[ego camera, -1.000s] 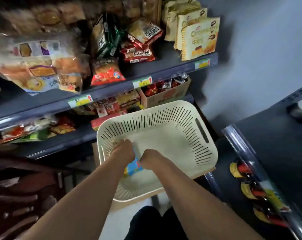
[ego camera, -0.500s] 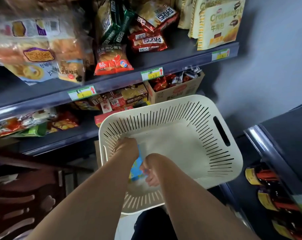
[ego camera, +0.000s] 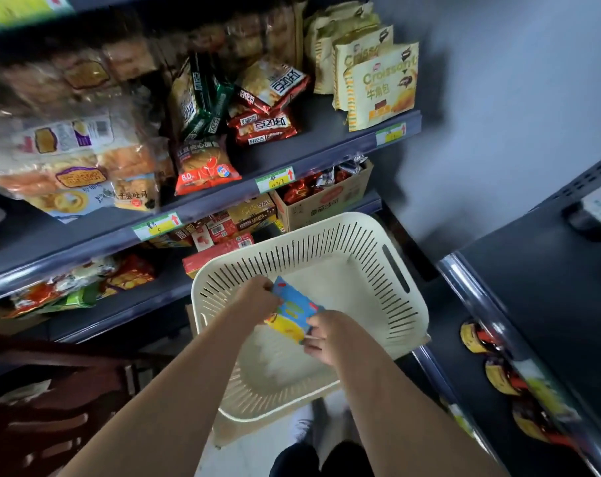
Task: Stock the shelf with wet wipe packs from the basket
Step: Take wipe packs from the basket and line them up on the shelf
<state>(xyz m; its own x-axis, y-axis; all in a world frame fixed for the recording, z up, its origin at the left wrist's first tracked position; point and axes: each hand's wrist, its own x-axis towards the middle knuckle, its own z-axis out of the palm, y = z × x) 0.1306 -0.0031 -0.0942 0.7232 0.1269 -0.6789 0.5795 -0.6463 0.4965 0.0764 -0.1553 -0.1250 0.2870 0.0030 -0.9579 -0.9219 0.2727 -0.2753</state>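
Lift-out step: pinching blue-and-yellow wet wipe pack with left hand and right hand over cream slotted plastic basket; next, likely seeking bare dark metal shelf.

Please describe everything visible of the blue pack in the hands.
The pack is small, flat and looks like soft plastic: mostly blue with red and green marks, yellow at its near end. It is held tilted over the cream slotted basket. The left hand pinches its far end, the right hand its near corner. Its print is too blurred to read.
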